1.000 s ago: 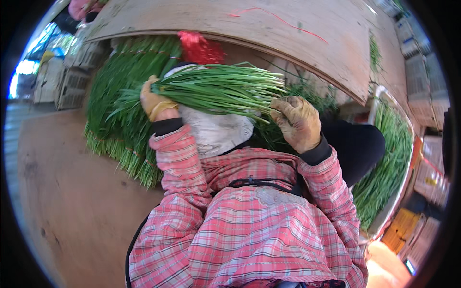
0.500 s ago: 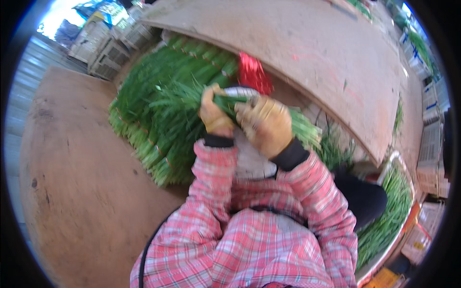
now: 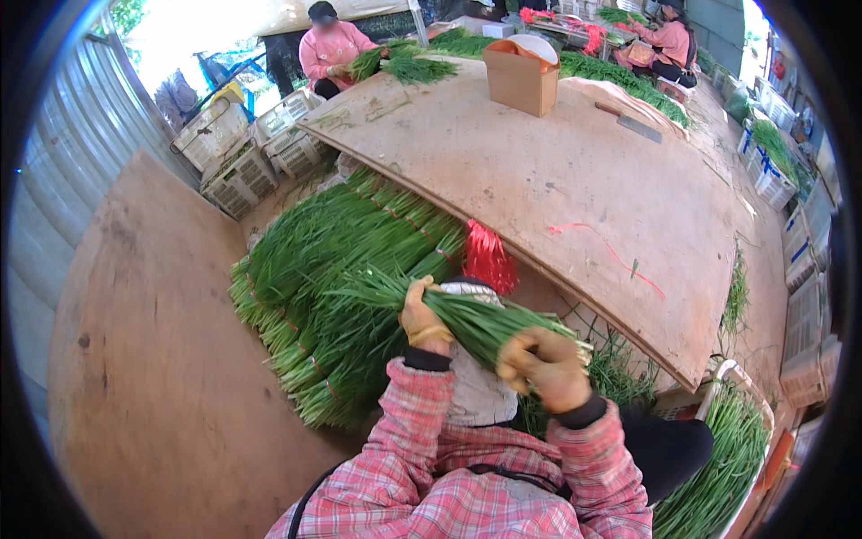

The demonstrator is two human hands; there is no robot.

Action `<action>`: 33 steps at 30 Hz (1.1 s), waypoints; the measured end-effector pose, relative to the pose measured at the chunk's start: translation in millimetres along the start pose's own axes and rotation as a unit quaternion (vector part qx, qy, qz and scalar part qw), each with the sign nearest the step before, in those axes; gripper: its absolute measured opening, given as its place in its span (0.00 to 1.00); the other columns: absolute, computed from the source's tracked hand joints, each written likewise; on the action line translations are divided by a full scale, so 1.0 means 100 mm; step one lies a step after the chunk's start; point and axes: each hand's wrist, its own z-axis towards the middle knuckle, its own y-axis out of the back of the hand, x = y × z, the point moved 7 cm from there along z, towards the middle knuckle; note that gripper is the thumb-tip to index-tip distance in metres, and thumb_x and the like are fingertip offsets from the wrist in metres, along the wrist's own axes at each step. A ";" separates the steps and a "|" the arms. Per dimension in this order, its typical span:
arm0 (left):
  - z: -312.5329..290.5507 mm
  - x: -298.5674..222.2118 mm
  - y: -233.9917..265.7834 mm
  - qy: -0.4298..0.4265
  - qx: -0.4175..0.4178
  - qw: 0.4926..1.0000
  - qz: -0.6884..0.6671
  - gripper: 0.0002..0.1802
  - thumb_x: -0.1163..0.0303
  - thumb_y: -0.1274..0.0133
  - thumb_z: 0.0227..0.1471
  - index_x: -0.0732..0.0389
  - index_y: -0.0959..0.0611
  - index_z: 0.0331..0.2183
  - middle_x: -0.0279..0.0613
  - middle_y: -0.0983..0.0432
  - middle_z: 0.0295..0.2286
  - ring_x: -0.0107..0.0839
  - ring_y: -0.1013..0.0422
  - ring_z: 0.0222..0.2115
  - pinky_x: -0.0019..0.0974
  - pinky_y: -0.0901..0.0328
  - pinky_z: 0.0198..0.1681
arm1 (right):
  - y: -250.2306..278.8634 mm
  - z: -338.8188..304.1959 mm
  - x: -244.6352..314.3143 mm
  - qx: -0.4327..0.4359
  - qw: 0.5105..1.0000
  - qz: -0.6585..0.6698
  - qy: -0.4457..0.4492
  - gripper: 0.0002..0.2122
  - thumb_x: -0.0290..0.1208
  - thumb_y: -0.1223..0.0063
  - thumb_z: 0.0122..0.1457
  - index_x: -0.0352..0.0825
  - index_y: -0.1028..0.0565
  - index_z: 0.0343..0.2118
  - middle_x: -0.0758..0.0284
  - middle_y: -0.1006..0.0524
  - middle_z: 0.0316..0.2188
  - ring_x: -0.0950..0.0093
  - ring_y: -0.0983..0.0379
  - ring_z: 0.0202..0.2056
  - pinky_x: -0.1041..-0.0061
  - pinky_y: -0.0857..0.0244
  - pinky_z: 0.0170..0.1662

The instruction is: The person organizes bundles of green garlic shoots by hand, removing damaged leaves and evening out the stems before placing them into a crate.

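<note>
A loose bunch of green garlic chives [image 3: 480, 319] lies slanted over my lap, its leaf tips to the left and pale stem ends to the right. My left hand [image 3: 422, 314], in a tan glove, is closed around the leafy part. Over the stem end is my gloved right hand [image 3: 549, 366], its fingers curled in; what they pinch is hidden. A pale cloth [image 3: 480, 395] covers my leg below the bunch. To the left, tied bundles of chives [image 3: 332, 242] are stacked in rows. Red ties [image 3: 489, 259] hang at the table edge beyond my hands.
A wooden table [image 3: 431, 117] stretches ahead, bearing a cardboard box [image 3: 521, 79] and a knife [image 3: 633, 124]. A board [image 3: 153, 332] lies left. At right stands a tub of loose chives [image 3: 723, 449]. Crates [image 3: 241, 180] line the far left. Co-workers [image 3: 332, 49] sit beyond the table.
My right hand has moved right and nearer to me along the bunch, away from my left hand. My left hand still grips the chives. The view has tilted up, showing more of the far side.
</note>
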 end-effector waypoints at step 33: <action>1.31 0.30 1.06 0.012 0.081 0.992 0.098 0.10 0.66 0.46 0.52 0.62 0.23 0.34 0.49 0.23 0.28 0.44 0.27 0.26 0.48 0.30 0.32 | 0.64 -1.18 -0.79 -0.180 0.816 -0.519 0.179 0.09 0.18 0.52 0.42 0.31 0.24 0.29 0.61 0.23 0.27 0.65 0.24 0.28 0.73 0.29 0.29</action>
